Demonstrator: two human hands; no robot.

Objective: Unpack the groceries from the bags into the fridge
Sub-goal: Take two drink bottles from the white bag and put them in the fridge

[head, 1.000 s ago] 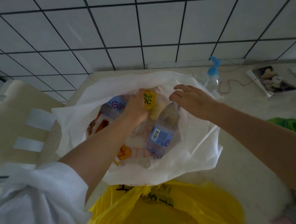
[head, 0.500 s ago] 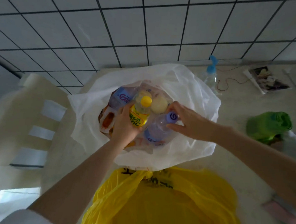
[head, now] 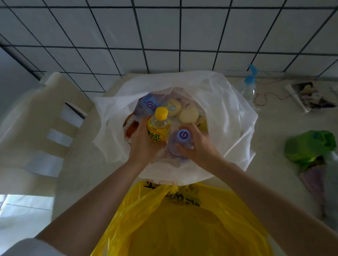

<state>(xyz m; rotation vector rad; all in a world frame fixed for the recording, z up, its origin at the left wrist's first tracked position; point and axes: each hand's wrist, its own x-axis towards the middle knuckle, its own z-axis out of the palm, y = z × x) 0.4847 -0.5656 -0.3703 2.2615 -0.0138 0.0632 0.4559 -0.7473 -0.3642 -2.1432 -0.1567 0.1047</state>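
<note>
A white plastic bag [head: 230, 119] stands open on the counter. My left hand [head: 141, 146] grips a yellow-capped, yellow-labelled drink bottle [head: 158, 127], held upright above the bag's mouth. Beside it my right hand [head: 200, 147] grips a clear water bottle with a purple cap [head: 183, 136], also upright. Left in the bag are another water bottle with a blue label [head: 148, 105], two pale round lids [head: 182, 111] and orange packets [head: 131, 126]. A yellow plastic bag [head: 187, 228] sits nearest me, its contents hidden.
A blue-topped spray bottle [head: 249, 85] and a red cord [head: 265, 98] lie behind the white bag. A magazine [head: 312, 97] is at the back right, a green bag [head: 309, 146] at the right. A beige chair [head: 39, 124] stands left of the counter. Tiled wall behind.
Both hands have lifted their bottles from lying in the bag to upright above its mouth. The view has pulled back, showing more of the counter and the yellow bag.
</note>
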